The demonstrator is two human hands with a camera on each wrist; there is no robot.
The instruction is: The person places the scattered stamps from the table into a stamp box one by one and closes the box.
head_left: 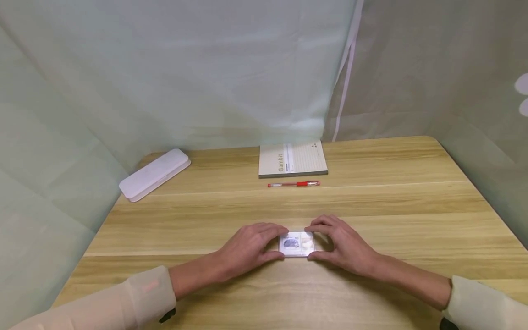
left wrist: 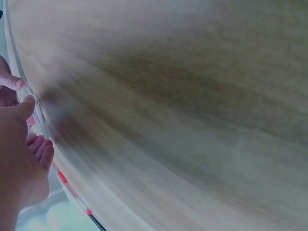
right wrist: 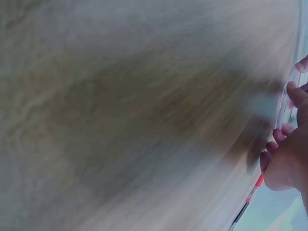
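Note:
A small flat rectangular case (head_left: 296, 245), white with a dark printed picture and a glossy clear surface, lies at the middle of the table, between both hands. My left hand (head_left: 249, 247) holds its left end, thumb at the near corner and fingers at the far corner. At the opposite end, my right hand (head_left: 350, 245) grips it the same way. In the left wrist view the left hand (left wrist: 24, 163) shows at the left edge, the case barely visible. In the right wrist view the right hand (right wrist: 291, 149) appears at the right edge.
Beyond the hands, a red pen (head_left: 294, 184) lies just in front of a notebook (head_left: 293, 160) marked "Gambit". A long white case (head_left: 154, 175) rests at the far left of the wooden table (head_left: 392, 197). Pale curtains (head_left: 231, 73) hang behind and beside the table.

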